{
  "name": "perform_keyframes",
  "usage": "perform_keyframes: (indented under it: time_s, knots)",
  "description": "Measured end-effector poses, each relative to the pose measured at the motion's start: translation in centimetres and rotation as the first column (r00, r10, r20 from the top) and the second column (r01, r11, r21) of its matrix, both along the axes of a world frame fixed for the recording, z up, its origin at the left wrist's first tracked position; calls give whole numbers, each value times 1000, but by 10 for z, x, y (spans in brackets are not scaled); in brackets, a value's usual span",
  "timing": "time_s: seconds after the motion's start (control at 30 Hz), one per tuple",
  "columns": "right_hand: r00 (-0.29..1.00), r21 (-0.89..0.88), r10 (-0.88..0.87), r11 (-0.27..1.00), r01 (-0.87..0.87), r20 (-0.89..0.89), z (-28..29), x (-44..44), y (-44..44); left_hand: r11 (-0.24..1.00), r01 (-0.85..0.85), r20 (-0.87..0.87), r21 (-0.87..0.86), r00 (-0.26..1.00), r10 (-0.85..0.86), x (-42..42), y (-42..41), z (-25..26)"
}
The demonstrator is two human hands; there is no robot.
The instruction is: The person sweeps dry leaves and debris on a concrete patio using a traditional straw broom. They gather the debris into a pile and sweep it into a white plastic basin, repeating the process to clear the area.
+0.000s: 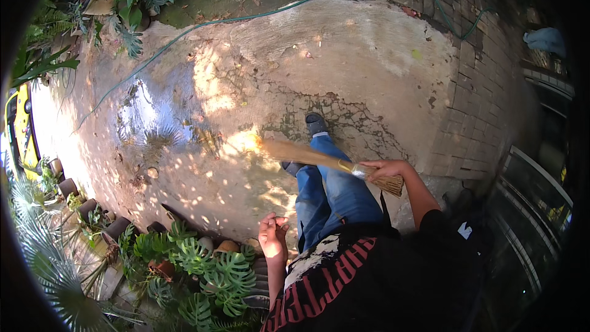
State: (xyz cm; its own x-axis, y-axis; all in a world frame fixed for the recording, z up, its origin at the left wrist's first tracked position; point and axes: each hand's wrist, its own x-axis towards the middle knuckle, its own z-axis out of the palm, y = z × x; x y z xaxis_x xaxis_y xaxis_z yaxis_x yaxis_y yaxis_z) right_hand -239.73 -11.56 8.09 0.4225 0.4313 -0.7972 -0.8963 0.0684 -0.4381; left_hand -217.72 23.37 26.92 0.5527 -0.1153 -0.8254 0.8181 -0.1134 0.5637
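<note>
My right hand (386, 169) grips the bound handle of a short straw hand broom (318, 154), near its tied band. The broom's bristles point left, passing in front of my jeans, and their tips look blurred over the concrete ground (249, 180). My left hand (274, 234) is raised at the lower middle, its fingers loosely bent and somewhat apart, with nothing seen in it. Below the broom are my legs in blue jeans (339, 193) and my dark shoes (315, 123).
A green hose (221, 21) curves across the upper ground. Wet concrete (152, 110) shines at the left, near scattered leaves. Monstera plants (207, 258) and pots (117, 229) line the lower left. Brick paving (465, 115) and glass panels (530, 212) are at the right; a yellow vehicle (22, 129) is far left.
</note>
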Motion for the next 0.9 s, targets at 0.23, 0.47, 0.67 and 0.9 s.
perform_keyframes:
  time_s: [0.23,0.47,0.67,0.9]
  knots:
    - [924,-761,-380,585,280,49,-83,59,-45,990,-131,-24,47,991,132,-32,28,-2]
    - [970,-624,222,745,-236,-102,-138,149,-63,994,-87,-19,65,996,89,-37,33,-12]
    - [955,-223,282,941,-255,96,-44,123,-28,992,-127,23,-16,992,128,-27,50,-9]
    - [918,-512,-303,763,395,257,-21,83,-73,989,-145,23,-4,989,145,-26,67,-14]
